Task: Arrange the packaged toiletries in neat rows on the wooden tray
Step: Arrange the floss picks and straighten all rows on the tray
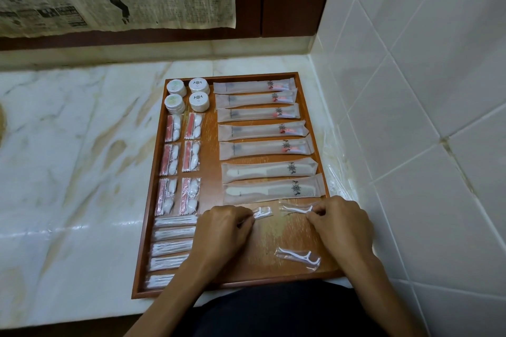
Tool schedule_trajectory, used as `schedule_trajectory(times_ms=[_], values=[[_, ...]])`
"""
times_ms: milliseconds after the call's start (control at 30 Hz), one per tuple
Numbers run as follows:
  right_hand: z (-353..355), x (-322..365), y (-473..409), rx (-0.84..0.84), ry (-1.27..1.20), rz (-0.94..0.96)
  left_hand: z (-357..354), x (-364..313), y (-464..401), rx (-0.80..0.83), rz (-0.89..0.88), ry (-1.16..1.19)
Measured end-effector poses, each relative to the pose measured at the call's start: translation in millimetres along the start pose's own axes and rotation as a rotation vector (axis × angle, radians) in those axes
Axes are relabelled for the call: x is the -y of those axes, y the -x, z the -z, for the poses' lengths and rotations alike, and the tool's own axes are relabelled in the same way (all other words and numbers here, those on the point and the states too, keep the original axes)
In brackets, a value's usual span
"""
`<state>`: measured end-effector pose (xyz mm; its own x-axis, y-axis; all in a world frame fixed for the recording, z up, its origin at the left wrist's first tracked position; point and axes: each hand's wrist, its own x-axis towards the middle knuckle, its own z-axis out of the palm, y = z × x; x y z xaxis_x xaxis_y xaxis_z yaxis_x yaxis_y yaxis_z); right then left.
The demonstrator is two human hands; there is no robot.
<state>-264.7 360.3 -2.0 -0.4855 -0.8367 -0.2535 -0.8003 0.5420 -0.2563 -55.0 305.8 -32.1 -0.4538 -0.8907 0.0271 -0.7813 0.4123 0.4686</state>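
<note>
While most packs are already lying in rows on the wooden tray (153,191), the left hand (227,227) is pinching one wrapped floss pick (263,212) and the right hand (339,221) another (297,209), lining them up near the combs (271,180).

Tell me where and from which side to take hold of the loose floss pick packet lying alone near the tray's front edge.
Pinch the loose floss pick packet from above at its clear wrapper end left of the handle, probably with the right hand, which is nearest. It lies flat on the wooden tray, so the thin pick offers little to grip; the crinkled wrapper stands up more.
</note>
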Motion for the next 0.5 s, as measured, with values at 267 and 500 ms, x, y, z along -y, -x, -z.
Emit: schedule_trajectory(times_ms=[267,500], values=[[-0.9,-0.3,-1.0,-0.013,-0.007,0.004,0.7,-1.7,0.3,0.008,0.017,0.045],[-4.8,-2.9,-2.9,-0.021,-0.025,0.003,1.0,-0.7,0.5,0.014,0.019,0.057]])
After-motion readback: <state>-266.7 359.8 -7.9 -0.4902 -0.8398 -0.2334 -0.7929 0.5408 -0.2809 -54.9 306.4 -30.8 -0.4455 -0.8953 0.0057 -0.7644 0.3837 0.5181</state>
